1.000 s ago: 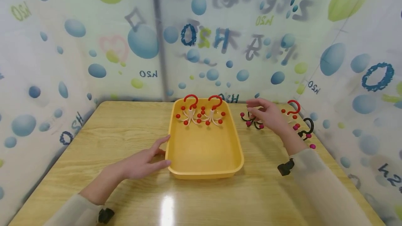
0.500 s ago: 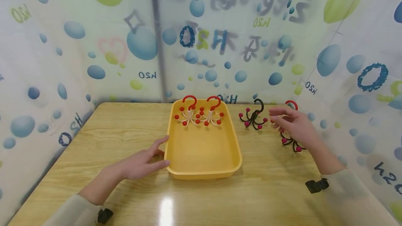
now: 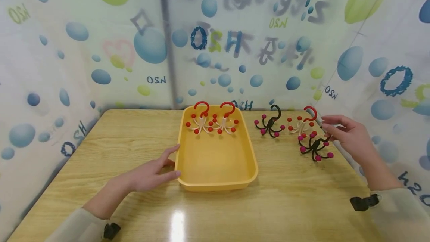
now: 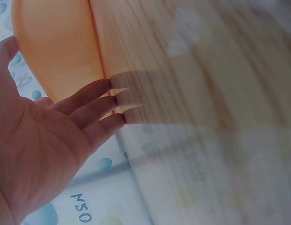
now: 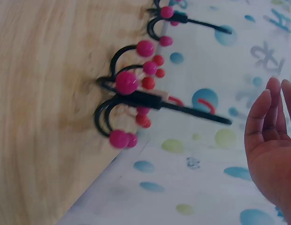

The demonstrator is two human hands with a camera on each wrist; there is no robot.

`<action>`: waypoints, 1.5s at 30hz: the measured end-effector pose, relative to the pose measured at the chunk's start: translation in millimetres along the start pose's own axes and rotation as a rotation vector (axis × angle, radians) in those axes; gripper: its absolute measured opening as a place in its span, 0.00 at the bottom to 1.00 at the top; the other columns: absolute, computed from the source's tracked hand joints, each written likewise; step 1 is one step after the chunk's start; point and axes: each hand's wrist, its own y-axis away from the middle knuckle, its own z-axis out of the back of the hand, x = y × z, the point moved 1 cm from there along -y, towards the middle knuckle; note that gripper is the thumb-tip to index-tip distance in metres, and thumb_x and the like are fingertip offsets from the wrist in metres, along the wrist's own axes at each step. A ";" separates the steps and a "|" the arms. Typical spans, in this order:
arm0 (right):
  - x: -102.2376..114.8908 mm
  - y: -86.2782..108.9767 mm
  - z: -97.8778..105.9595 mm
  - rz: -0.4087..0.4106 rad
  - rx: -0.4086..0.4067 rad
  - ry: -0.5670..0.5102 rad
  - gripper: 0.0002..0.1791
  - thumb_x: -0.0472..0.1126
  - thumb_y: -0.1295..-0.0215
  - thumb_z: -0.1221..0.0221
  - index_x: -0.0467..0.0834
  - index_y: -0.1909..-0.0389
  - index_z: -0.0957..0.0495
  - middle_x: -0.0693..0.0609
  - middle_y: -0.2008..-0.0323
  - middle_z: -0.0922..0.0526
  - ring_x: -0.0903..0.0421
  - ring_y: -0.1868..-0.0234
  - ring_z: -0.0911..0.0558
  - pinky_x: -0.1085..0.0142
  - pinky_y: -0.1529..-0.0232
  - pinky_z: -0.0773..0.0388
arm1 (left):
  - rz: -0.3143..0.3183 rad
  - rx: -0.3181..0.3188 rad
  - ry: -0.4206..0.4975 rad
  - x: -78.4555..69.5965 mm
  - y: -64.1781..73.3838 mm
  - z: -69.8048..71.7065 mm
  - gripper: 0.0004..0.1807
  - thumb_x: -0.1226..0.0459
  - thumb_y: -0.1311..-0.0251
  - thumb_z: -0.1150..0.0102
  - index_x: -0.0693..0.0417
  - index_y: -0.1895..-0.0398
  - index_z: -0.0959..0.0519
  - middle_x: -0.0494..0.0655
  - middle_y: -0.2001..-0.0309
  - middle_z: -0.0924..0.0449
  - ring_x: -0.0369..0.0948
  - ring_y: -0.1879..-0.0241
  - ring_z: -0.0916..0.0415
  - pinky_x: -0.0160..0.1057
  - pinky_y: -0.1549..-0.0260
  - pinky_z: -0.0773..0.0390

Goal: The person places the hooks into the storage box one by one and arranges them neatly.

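Note:
My left hand (image 3: 152, 174) rests at the left side of a yellow plastic tray (image 3: 218, 188), thumb and a finger at its rim. In the left wrist view, several fingertips (image 4: 118, 119) meet the tabletop beside the tray wall. My right hand (image 3: 351, 137) is beside the hook end of the nearer black multi-prong hanging hook (image 3: 315, 145), which has magenta ball tips. In the right wrist view, the right hand (image 5: 272, 140) has extended fingers, apart from that hook (image 5: 141, 99). Behind it lies a white hook with red tips (image 3: 301, 125).
Another black multi-prong hook (image 3: 270, 124) lies right of the tray. Two white ones with red tips, a left one (image 3: 202, 122) and a right one (image 3: 225, 121), are at the tray's far end. Patterned walls enclose the wooden table (image 3: 134, 133).
My right hand has moved rightward, from over the farther black hook, past the white one, to beside the nearer black hook. My left hand has stayed at the tray, and the hooks have not moved.

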 end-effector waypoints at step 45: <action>-35.0 5.7 -3.6 -0.077 -0.049 -0.038 0.16 0.51 0.16 0.39 0.49 0.37 0.18 0.78 0.62 0.15 0.71 0.63 0.13 0.80 0.60 0.16 | 0.005 0.006 0.024 -0.2 0.3 -0.9 0.50 0.37 0.21 0.43 0.35 0.09 0.59 0.61 0.25 0.24 0.59 0.26 0.24 0.70 0.25 0.31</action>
